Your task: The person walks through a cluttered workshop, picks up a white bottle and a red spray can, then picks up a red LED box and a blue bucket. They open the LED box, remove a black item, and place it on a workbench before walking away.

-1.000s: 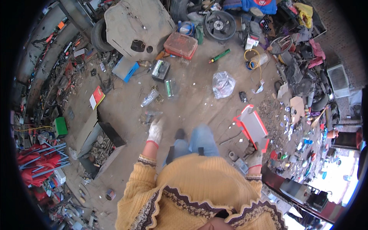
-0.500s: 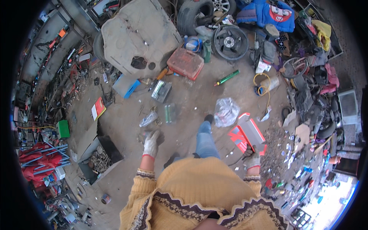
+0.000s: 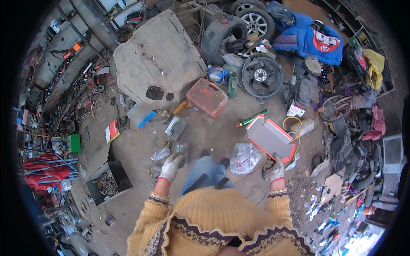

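Note:
My right hand (image 3: 274,170), in a pale work glove, grips the near corner of an open cardboard box (image 3: 271,135). The box is grey inside with red edges and slants over the floor, with a green tube (image 3: 253,118) showing past its far left side. Something dark shows at the palm; I cannot make it out. My left hand (image 3: 173,165), also gloved, hangs low with loosely bent fingers and nothing visible in them. By its fingertips lies a small clear packet with green (image 3: 181,148), partly hidden. A clear crumpled plastic bottle (image 3: 161,154) lies just beyond.
A clear plastic bag (image 3: 245,158) lies between my legs and the box. Ahead are a dark battery-like block (image 3: 176,128), a red case (image 3: 206,97), a wheel rim (image 3: 262,77) and a large grey panel (image 3: 156,55). A carton of scrap (image 3: 124,170) stands at left.
I have moved forward, so the floor things sit nearer. My right hand has swung the box forward and turned its grey inside toward me. My left hand is closer to the green packet.

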The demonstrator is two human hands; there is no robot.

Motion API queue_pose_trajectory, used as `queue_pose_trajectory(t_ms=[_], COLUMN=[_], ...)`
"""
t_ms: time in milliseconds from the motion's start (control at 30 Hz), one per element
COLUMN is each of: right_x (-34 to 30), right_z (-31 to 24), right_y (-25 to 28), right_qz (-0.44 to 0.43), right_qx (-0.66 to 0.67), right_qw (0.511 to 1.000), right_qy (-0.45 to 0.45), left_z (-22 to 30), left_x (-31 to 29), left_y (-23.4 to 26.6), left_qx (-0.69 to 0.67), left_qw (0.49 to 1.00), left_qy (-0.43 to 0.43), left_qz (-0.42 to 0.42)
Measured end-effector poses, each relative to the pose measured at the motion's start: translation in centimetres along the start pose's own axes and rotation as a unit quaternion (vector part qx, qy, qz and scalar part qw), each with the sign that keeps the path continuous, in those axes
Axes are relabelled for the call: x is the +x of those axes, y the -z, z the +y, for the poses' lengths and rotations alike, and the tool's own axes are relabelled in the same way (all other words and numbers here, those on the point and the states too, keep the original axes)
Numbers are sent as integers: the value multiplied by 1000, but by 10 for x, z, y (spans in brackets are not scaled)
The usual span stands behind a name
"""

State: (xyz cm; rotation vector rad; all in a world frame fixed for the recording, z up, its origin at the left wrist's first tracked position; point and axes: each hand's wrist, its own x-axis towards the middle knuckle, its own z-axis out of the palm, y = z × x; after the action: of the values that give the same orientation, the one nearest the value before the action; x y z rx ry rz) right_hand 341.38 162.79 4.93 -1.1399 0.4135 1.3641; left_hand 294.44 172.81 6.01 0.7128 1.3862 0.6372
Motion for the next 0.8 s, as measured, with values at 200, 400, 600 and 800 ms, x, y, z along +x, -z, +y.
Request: queue_pose_trajectory(t_ms=[200,400,600,800], right_x=[54,102,117,172], right_z=[-23,-7,29,47], right_y=[-69,-174,-281,-340], right_qz=[25,43,-83,-116], right_qx=[-40,-94,-135,-331], right_qw=[999,994,973,905], right_qy=[14,-45,-166,-242], left_z=[34,50,86,134], left_x=[62,153,219,246], left_y=[-13,-4,18,36], left_qx=[-14,-32,-134,-190], left_qw=[1000,996,985,971], left_qy=[-11,-79,-52,-42], left_qz=[-6,35,99,137])
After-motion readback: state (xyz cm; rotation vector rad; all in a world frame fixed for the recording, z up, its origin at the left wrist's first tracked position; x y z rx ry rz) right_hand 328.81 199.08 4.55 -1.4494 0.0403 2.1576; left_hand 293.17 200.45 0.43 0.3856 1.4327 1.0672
